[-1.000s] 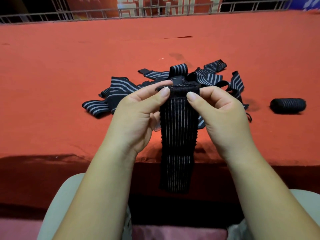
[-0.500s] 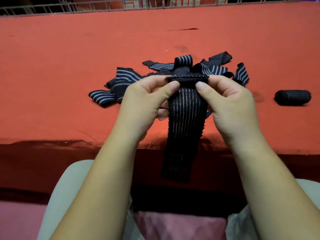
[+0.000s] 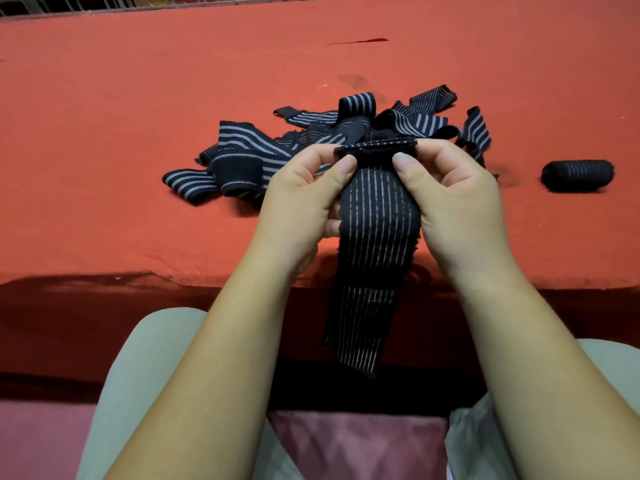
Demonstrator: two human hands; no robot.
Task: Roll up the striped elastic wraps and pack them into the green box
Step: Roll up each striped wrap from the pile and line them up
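A black elastic wrap (image 3: 374, 237) with thin pale stripes hangs down over the near table edge toward my lap. My left hand (image 3: 301, 202) and my right hand (image 3: 453, 202) pinch its folded top end between thumbs and fingers, one at each side. Behind my hands lies a loose pile of striped wraps (image 3: 311, 140) on the red table. One rolled wrap (image 3: 576, 175) lies on its side at the right. The green box is not in view.
The red cloth-covered table (image 3: 138, 116) stretches far back to a metal railing (image 3: 104, 3). Its near edge runs just under my wrists. My knees in pale trousers (image 3: 145, 375) and a pink cushion (image 3: 356, 445) sit below.
The view has tilted down a little, so pile and roll sit lower in frame. My hands keep the same pinch on the wrap's top end, which looks slightly more folded over.
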